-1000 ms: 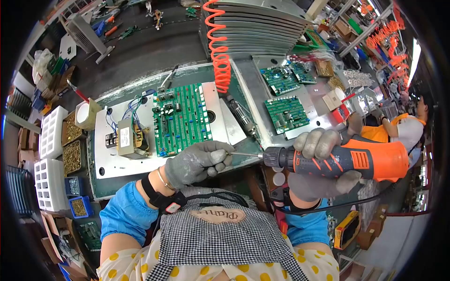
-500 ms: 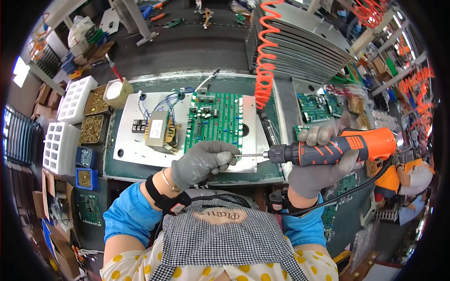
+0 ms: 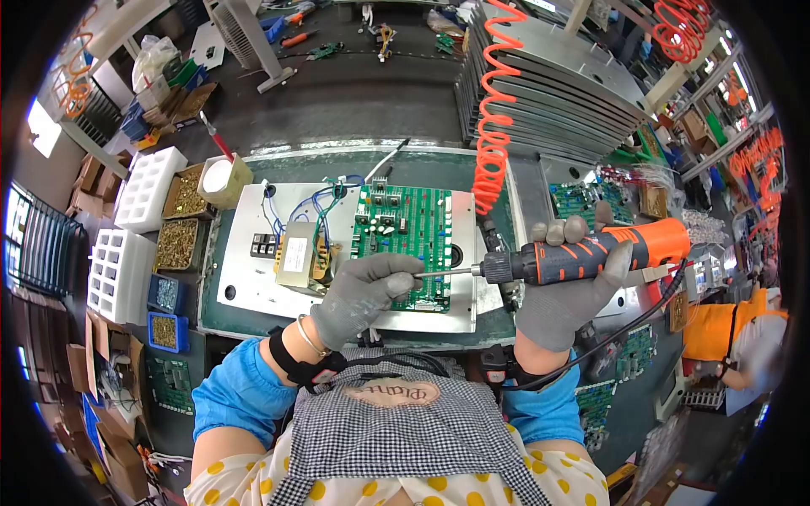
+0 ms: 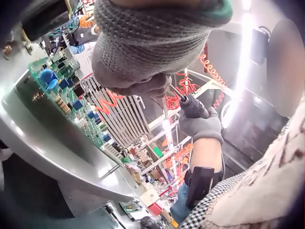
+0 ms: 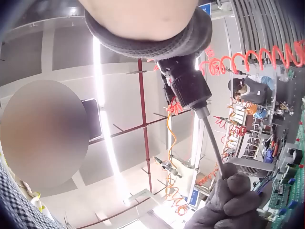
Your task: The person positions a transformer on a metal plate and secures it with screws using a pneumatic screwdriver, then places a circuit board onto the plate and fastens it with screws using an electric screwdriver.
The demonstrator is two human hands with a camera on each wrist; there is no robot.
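In the head view my gloved right hand (image 3: 561, 304) grips an orange and black electric screwdriver (image 3: 582, 255), held level with its bit pointing left. My gloved left hand (image 3: 364, 295) pinches the tip end of the long metal bit (image 3: 447, 272) between thumb and fingers. The right wrist view shows the bit (image 5: 213, 143) running from the black chuck (image 5: 190, 90) into the curled left fingers (image 5: 236, 191). What sits at the very tip is hidden in the fingers. Just beyond both hands lies a green circuit board (image 3: 405, 228) on a metal plate (image 3: 253, 282), beside a transformer (image 3: 297, 255).
Bins of brass-coloured hardware (image 3: 180, 243) and white foam trays (image 3: 120, 274) stand at left. A coiled orange hose (image 3: 491, 169) hangs behind the board. Stacked metal plates (image 3: 548, 93) rise at the back right. Another person in orange (image 3: 721, 331) is at far right.
The view has swung right, so the bench, board and plate appear further right and lower than before. The screwdriver sits slightly further left and higher; both hands keep their hold.
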